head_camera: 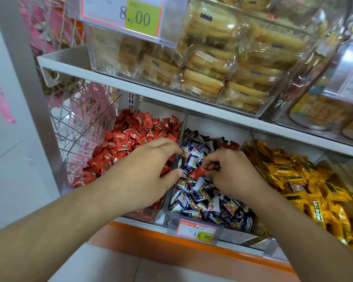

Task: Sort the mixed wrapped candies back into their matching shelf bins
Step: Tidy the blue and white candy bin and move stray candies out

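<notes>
Curled over the clear plastic middle bin, the left hand is seen, its grip untellable. One crinkled red foil-wrapped candy is pinched by the right hand above glossy navy-and-white wrapped candies.

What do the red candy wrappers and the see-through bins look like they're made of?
The small red candy wrappers look like glossy plastic or foil film: they crinkle and glint. The clear bin wall between the red and dark blue candies seems to be rigid transparent plastic, perhaps acrylic: you can see straight through it, and its edges stay straight.
</notes>
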{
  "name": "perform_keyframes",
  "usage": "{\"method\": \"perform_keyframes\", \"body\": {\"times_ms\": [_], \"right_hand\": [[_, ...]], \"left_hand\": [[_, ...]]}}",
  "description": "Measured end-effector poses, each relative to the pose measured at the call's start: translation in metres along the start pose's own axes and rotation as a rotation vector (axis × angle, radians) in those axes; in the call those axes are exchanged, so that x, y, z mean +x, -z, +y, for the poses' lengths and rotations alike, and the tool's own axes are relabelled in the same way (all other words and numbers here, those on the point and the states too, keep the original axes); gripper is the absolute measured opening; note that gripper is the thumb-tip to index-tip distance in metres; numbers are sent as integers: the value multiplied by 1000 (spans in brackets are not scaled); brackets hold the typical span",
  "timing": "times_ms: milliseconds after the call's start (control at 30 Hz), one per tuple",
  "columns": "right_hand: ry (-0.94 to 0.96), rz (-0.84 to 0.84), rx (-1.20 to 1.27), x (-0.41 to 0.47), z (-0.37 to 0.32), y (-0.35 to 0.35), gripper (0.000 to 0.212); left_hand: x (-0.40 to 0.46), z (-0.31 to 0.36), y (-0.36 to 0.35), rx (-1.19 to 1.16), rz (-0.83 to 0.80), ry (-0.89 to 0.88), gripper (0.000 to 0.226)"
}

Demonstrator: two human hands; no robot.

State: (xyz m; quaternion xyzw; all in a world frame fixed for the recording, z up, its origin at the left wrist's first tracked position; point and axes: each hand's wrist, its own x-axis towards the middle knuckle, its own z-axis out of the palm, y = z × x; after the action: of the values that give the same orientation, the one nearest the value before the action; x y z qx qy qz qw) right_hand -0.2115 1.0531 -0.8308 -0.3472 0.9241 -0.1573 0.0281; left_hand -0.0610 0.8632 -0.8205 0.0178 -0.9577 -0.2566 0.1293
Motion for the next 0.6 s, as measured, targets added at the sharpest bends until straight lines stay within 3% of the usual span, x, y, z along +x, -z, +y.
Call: {"method": "perform_keyframes", "body": {"times_ms": [133,300,400,467,533,600], "right_hand": [[-19,64,62,-6,-2,11,17],[-63,175,401,-16,-22,33,18],[-3,68,682,-25,-52,43,18],[43,-4,811,-29,-67,46,22],[20,-5,862,-27,-68,47,26],[-27,75,775,-20,-53,43,23]], "left_hand": [[-1,3,2,-17,5,18,45],[-1,9,11,-79,78,78,40],[0,13,16,-338,139,125,41],[-1,14,21,-497,160,164,30],[0,8,25,-484,202,186,11],[-1,-2,29,-357,270,255,10]]}}
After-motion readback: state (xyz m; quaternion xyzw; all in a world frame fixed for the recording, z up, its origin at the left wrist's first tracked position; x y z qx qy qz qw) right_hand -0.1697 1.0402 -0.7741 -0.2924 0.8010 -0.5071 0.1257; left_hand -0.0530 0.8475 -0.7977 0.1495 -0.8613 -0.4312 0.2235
